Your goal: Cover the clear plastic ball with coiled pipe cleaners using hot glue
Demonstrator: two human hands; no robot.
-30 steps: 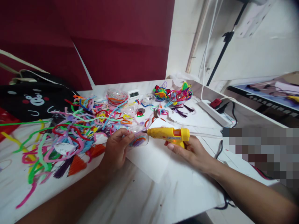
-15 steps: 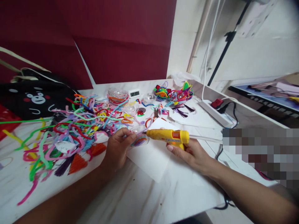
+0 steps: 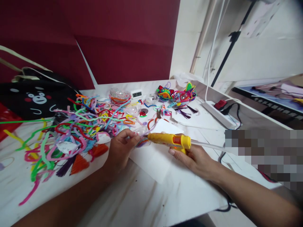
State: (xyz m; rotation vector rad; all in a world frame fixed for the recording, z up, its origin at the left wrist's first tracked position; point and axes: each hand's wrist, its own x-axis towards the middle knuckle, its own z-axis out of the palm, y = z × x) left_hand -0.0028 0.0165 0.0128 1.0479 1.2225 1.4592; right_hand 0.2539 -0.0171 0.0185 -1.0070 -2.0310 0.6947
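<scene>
A yellow hot glue gun (image 3: 165, 139) is gripped in my right hand (image 3: 193, 157), with a long pale glue stick (image 3: 205, 144) jutting from its back. Its nozzle points left and meets, or nearly meets, a clear plastic ball (image 3: 142, 131) pinched in my left hand (image 3: 124, 146). Purple and orange pipe cleaner pieces show on the lower part of the ball; my fingers cover its left side. Under the ball and the gun lies a sheet of white paper (image 3: 153, 170).
Tangled pipe cleaners (image 3: 78, 129) and tassels (image 3: 80, 164) heap up at left. Behind stand clear plastic shells (image 3: 119, 96), a small digital clock (image 3: 136, 94) and two decorated ornaments (image 3: 165, 93). At right, a power strip (image 3: 221, 115) lies along the raised table edge; a black bag (image 3: 38, 97) sits at far left.
The glue gun's front has shifted very slightly left and down against the ball. Both hands keep their hold, and the view has moved a little.
</scene>
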